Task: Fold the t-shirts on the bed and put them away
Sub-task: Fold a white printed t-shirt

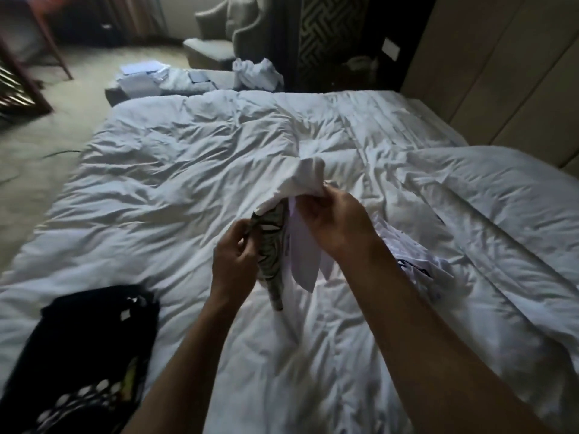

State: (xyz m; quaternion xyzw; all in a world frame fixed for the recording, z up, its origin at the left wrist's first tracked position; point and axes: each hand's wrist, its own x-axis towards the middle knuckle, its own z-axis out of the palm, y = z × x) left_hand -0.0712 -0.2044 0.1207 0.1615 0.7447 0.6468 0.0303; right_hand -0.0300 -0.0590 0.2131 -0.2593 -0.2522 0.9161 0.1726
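Nearest, a black t-shirt (pixel 91 349) lies spread at the bed's (pixel 175 170) near left edge. Above the duvet, the left hand (pixel 233 261) pinches a bunched white printed t-shirt (pixel 300 214) low, while the right hand (pixel 336 220) has its grip closed higher up, probably to shake it open for folding. Another crumpled white shirt (pixel 413 261) lies just right, clear of them; farther off, a bench (pixel 175 83) carries papers.

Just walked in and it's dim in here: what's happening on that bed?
A person stands over the white duvet, holding up a bunched white t-shirt with a dark printed part. The right hand grips its upper fabric; the left hand pinches the printed part lower down. It isn't folded yet. Another white t-shirt lies crumpled beside it, and a black t-shirt lies at the near left.
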